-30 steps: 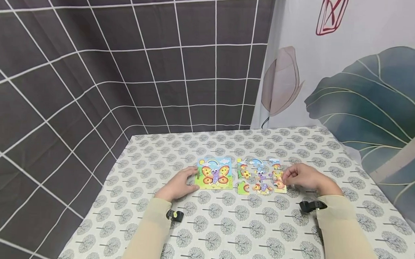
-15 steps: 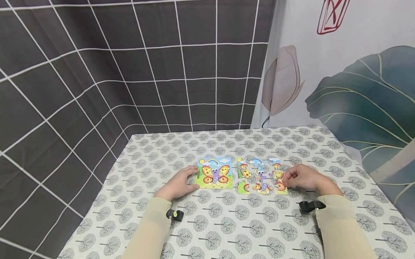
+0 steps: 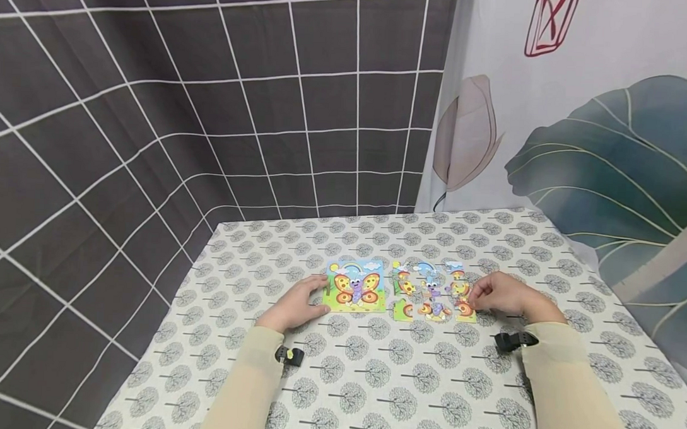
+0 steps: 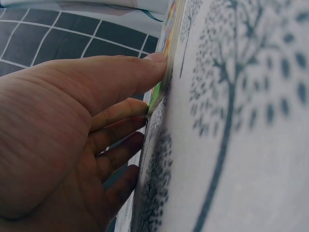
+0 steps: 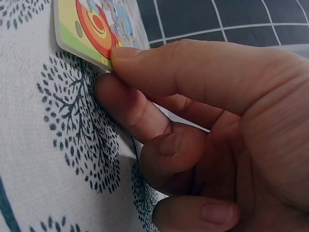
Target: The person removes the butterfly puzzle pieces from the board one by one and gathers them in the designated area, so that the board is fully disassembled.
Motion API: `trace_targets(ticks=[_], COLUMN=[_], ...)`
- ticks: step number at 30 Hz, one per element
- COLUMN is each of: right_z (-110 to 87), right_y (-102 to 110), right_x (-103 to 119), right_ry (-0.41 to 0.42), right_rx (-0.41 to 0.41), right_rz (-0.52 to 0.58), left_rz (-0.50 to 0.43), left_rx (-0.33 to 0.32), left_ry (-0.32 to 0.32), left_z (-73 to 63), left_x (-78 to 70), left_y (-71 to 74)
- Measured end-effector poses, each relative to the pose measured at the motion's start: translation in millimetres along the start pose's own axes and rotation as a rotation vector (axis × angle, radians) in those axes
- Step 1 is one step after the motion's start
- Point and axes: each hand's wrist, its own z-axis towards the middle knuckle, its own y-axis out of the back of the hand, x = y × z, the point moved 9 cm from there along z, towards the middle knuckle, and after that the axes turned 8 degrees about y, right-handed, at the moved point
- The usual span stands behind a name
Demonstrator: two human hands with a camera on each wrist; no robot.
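A square butterfly picture board (image 3: 355, 287) lies flat on the table. At its left edge rests my left hand (image 3: 292, 306); in the left wrist view the thumb (image 4: 154, 62) and index finger touch the board's edge, and the fingers are nearly straight. Several loose puzzle pieces (image 3: 430, 291) of the same picture lie right of the board in a grid with gaps. My right hand (image 3: 505, 294) pinches the lower right corner puzzle piece (image 5: 79, 34) by its edge, thumb on top and index finger at the side. The other right fingers are curled.
The table wears a white cloth (image 3: 372, 379) printed with grey trees. Dark gridded curtain (image 3: 268, 98) stands behind and to the left; a pale curtain with leaf prints (image 3: 618, 167) hangs behind on the right. Black straps (image 3: 290, 356) sit on both wrists.
Compared with one second ago, my right hand and the corner puzzle piece have shifted slightly right, widening the gap beside its neighbours. The left hand and the board stay put.
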Motion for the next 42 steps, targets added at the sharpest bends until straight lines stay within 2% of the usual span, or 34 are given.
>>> trace_targets(ticks=[9,16,24,34,42], right_z=[0.6,2.5,3.8,6.9,12.5], right_y=[1.2,1.0,0.8,1.4,14.8], right_x=[0.9,-2.8,-4.5,-0.7,13.3], right_ry=[0.001,-0.048,-0.045,-0.063,0.001], right_rx=[0.001,-0.004,-0.005,-0.018,-0.127], right_rz=[-0.021,0.001,0.001,0.009,-0.028], left_rz=[0.003,-0.013,-0.01,-0.054,-0.109], left_rx=[0.008,0.002,0.0,0.01,0.01], left_ry=[0.01,0.005,0.011,0.009,0.0], left_z=[-0.9,-1.8,-1.6,-2.0,-1.3], left_x=[-0.2,-1.6,-0.3,0.1,1.5], left_y=[0.5,1.4,1.8,3.6,6.1])
